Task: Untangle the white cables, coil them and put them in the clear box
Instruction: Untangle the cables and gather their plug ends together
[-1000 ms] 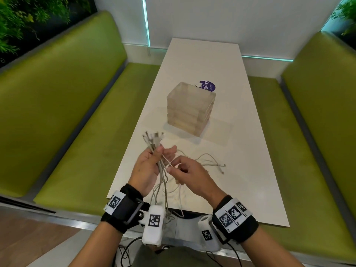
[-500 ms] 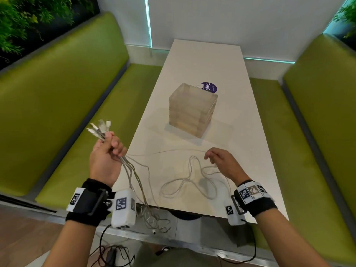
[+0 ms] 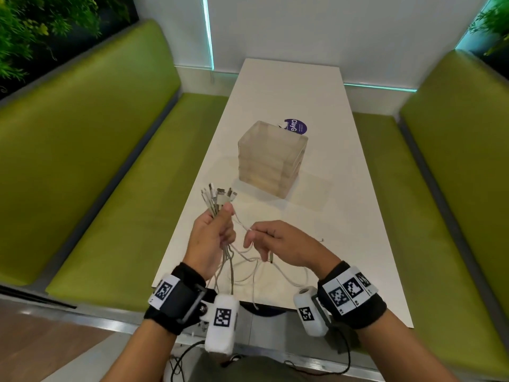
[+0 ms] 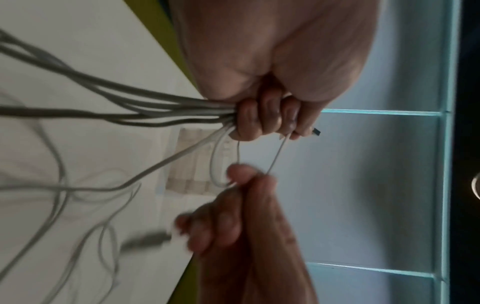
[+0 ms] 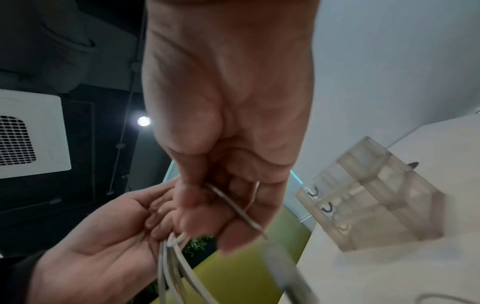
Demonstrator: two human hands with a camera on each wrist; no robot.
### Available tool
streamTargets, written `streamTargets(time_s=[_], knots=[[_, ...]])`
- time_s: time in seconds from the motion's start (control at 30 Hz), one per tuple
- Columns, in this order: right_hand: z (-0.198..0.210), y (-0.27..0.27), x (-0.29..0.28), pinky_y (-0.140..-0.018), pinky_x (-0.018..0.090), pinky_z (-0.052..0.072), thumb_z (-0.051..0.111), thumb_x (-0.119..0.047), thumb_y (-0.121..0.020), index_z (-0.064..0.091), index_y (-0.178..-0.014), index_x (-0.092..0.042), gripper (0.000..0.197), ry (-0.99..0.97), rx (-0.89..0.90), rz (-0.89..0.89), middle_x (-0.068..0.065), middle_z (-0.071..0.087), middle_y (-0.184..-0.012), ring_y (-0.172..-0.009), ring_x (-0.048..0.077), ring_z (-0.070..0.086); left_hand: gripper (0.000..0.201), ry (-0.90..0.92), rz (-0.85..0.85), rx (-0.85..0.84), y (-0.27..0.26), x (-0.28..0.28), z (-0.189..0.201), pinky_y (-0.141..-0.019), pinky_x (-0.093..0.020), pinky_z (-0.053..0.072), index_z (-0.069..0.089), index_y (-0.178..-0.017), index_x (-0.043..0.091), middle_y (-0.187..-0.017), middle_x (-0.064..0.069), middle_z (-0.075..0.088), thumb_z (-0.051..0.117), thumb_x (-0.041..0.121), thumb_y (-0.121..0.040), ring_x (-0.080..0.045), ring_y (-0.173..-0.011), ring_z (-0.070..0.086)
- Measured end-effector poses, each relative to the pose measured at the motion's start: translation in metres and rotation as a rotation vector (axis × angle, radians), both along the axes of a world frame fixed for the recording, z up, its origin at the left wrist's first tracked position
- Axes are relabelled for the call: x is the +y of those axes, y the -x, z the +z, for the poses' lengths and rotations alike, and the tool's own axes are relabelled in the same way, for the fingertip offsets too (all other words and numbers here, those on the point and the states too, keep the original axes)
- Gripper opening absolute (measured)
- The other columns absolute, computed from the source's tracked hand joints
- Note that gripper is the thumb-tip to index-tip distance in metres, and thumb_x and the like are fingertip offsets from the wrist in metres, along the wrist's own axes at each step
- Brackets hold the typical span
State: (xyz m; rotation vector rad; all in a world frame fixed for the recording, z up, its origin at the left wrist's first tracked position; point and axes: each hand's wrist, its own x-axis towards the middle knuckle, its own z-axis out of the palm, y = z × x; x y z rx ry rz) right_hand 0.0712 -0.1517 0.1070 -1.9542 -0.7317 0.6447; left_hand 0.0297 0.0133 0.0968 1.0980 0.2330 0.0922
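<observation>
White cables (image 3: pixel 220 201) gripped in left hand (image 3: pixel 210 238), lower centre; one strand pinched by right hand (image 3: pixel 278 245). Best drawn out slowly, bundle held firm.

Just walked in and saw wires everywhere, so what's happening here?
A person is untangling white cables over a white table. The left hand grips the bundle with the plugs sticking up; the right hand pinches one strand beside it. The clear box stands farther back, no cable visibly coiled yet.
</observation>
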Motion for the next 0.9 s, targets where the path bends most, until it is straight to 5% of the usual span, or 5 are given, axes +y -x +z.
streamTargets(time_s=[0.23,0.4,0.53,0.63,0.9], knots=[[-0.028,0.017,-0.014,-0.078,0.025,0.048,0.059,-0.024,-0.092,0.074,-0.092,-0.019,0.015,0.187,0.085,0.071,-0.005,0.064,-0.086,-0.078,0.008,0.062,0.022,-0.329,-0.069,0.035,0.002,0.023,-0.005,-0.043,-0.02,0.025,0.054,-0.079,0.01,-0.051,0.007,0.029,0.052,0.024,-0.096,-0.009,-0.044,0.023],[-0.064,0.04,-0.019,-0.072,0.019,0.045,0.071,-0.013,-0.079,0.062,-0.057,-0.034,0.031,0.379,0.205,0.139,-0.006,0.074,-0.086,-0.071,0.0,0.062,0.025,-0.426,-0.055,0.102,0.009,0.02,-0.013,-0.042,-0.019,0.026,0.049,-0.08,0.012,-0.052,0.01,0.031,0.049,0.03,-0.097,-0.007,-0.044,0.025],[-0.093,0.053,-0.029,-0.068,0.026,0.048,0.074,-0.012,-0.076,0.07,-0.076,-0.015,0.005,0.571,0.18,0.166,0.0,0.07,-0.076,-0.069,0.012,0.063,0.029,-0.247,-0.047,0.093,0.012,0.023,-0.01,-0.043,-0.02,0.018,0.044,-0.074,0.013,-0.054,0.006,0.025,0.046,0.029,-0.098,-0.008,-0.045,0.02],[-0.096,0.053,-0.036,-0.072,0.027,0.049,0.078,-0.018,-0.073,0.068,-0.101,-0.01,0.03,0.645,0.187,0.073,0.006,0.068,-0.099,-0.085,0.018,0.063,0.03,-0.22,-0.092,0.077,0.016,0.023,-0.009,-0.045,-0.022,0.016,0.045,-0.072,0.013,-0.054,0.006,0.024,0.045,0.027,-0.098,-0.008,-0.045,0.018],[-0.06,0.036,-0.025,-0.091,0.026,0.047,0.068,-0.034,-0.084,0.045,-0.136,-0.033,0.058,0.304,0.025,-0.078,-0.007,0.053,-0.131,-0.107,0.008,0.055,0.029,-0.157,-0.199,0.034,0.019,0.007,-0.01,-0.042,-0.02,0.018,0.042,-0.072,0.013,-0.051,0.008,0.025,0.046,0.03,-0.094,-0.007,-0.044,0.018]])
